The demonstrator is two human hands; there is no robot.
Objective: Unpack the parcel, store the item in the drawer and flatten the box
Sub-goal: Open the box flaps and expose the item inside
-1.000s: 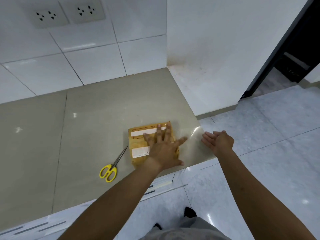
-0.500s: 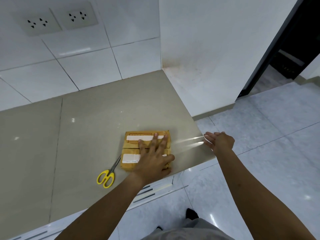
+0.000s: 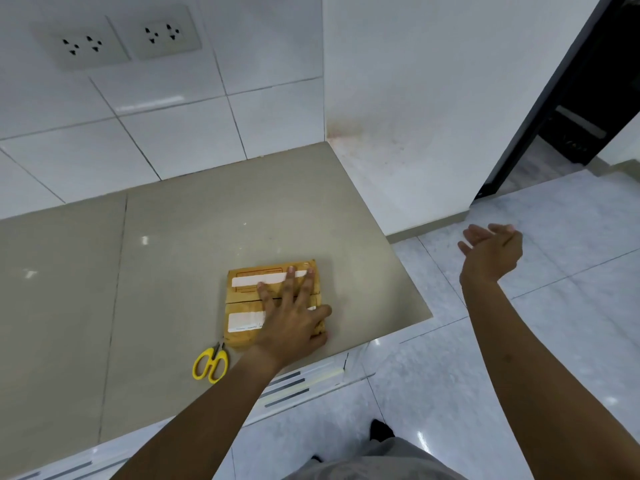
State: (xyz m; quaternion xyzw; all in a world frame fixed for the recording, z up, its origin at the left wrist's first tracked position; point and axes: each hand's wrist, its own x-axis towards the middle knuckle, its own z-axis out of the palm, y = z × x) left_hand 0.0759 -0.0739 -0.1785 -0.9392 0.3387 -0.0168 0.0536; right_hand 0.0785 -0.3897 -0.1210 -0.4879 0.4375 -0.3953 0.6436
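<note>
Since the earlier frame the right hand [image 3: 491,251] had swung away from the desk's right edge and out over the floor [image 3: 554,306], its grip released, palm open and holding nothing visible. The left hand [image 3: 294,313] lay flat on the parcel [image 3: 249,292], fingers spread, its grip released but pressing down, probably to steady the box on the desk [image 3: 173,254] while its top seam was freed. The parcel sat near the desk's front-right corner, flaps closed, a slit visible across its top. Yellow-handled scissors [image 3: 210,364] lay just beside its front-left corner, near the front edge. Drawer fronts [image 3: 301,379] showed below that edge. White wall tiles carried two sockets [image 3: 117,39]; a dark doorway [image 3: 571,116] opened at right.
</note>
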